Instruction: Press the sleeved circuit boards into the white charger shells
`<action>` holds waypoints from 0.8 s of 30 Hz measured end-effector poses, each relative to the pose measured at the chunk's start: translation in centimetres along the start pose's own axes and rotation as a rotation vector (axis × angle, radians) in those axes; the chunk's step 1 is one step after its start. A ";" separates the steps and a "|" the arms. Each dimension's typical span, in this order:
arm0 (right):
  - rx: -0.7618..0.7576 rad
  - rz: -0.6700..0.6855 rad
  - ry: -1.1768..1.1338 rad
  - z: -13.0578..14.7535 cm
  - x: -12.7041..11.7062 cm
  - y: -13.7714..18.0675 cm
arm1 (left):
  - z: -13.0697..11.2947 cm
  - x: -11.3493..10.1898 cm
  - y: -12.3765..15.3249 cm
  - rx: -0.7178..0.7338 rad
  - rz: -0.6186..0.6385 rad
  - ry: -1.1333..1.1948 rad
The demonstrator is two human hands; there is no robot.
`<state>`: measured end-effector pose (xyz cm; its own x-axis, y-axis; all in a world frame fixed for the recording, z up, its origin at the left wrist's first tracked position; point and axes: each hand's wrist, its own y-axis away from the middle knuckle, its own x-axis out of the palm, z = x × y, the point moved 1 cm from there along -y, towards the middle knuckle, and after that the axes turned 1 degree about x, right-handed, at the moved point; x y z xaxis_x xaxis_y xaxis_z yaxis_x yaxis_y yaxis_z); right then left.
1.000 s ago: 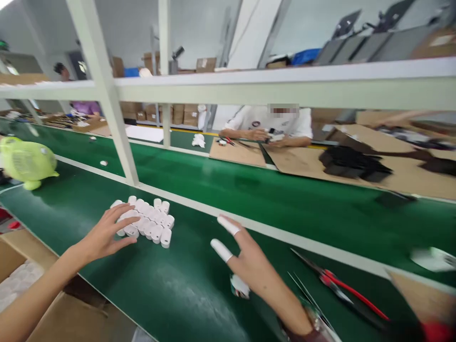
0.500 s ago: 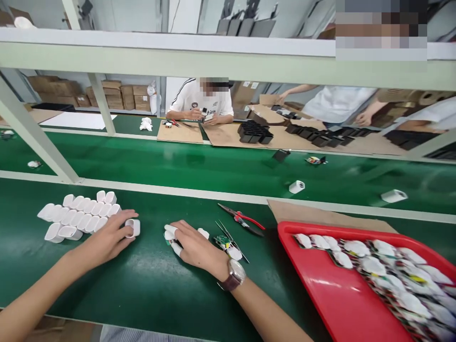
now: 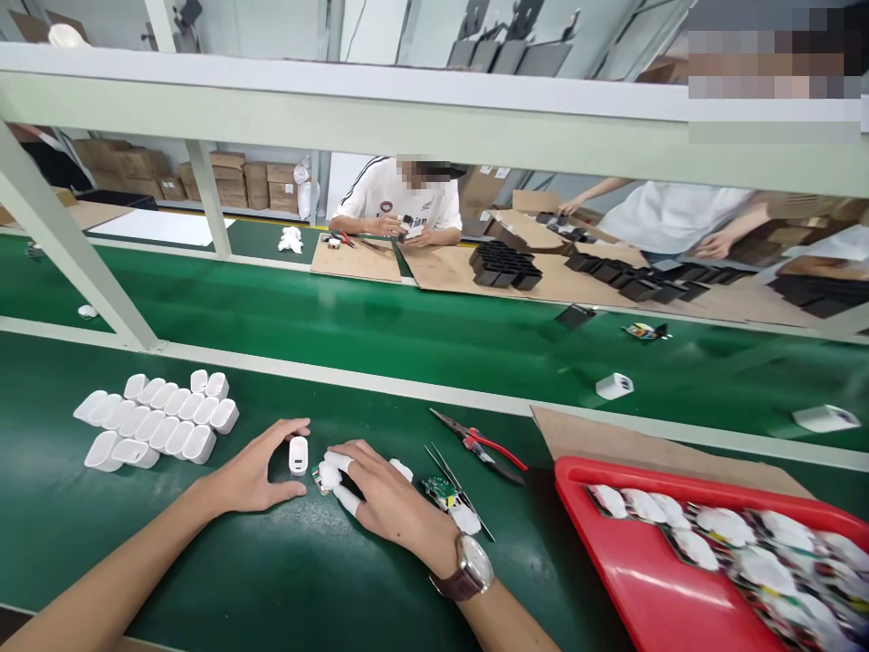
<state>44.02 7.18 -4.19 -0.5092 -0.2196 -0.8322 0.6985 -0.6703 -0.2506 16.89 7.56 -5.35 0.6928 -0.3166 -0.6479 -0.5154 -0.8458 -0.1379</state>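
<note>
A single white plastic charger housing (image 3: pixel 298 455) stands on the green bench with its open end and small slot facing up. Around it my left hand (image 3: pixel 254 466) is open, thumb and fingers spread to either side with a gap showing. Just right of the housing, my right hand (image 3: pixel 390 493), with white covers on its fingertips, pinches a small circuit board with a white pad (image 3: pixel 328 475). Beside that hand lie another circuit board (image 3: pixel 444 496) and metal tweezers (image 3: pixel 458 484). Several more white housings (image 3: pixel 153 418) sit grouped at the left.
Red-handled pliers (image 3: pixel 479 444) lie behind the tweezers. At right a red tray (image 3: pixel 631 580) holds several circuit boards on its far side, beside cardboard (image 3: pixel 652 444). A green conveyor belt (image 3: pixel 380 317) carries scattered parts. Across it, a person (image 3: pixel 400 204) handles a small part.
My left hand has moved right with the housing, set it beside the right hand and opened around it. The right hand still pinches the circuit board. The view has shifted slightly.
</note>
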 end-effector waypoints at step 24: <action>-0.124 -0.389 0.130 3.1 1.0 -1.0 | -0.3 0.7 0.6 0.114 -0.139 -0.171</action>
<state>41.25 5.43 -3.22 -0.6843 0.1295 -0.7176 0.5263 -0.5935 -0.6089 17.25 6.70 -5.67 0.6709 -0.1151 -0.7325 -0.4814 -0.8190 -0.3122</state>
